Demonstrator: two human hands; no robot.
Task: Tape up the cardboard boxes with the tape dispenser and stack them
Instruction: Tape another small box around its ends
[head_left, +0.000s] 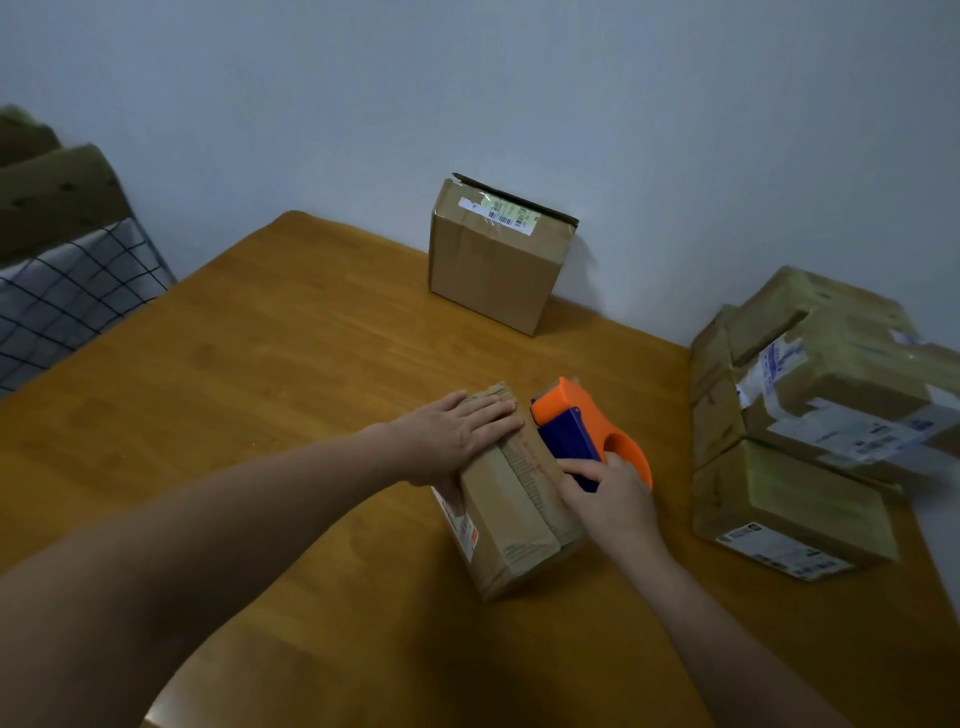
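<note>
A small cardboard box (519, 514) lies on the wooden table (260, 364), its top flaps closed. My left hand (457, 436) rests flat on the far end of its top, fingers straight, thumb down its left side. An orange and blue tape dispenser (576, 421) stands just right of the box. My right hand (608, 493) grips the dispenser's near end, fingers curled on the blue part, by the box's right edge.
A taller cardboard box (493, 265) with a shipping label stands against the wall at the back. A pile of several cardboard boxes (810, 415) sits at the right edge of the table. A chair with a checked cushion (67, 291) is at the left.
</note>
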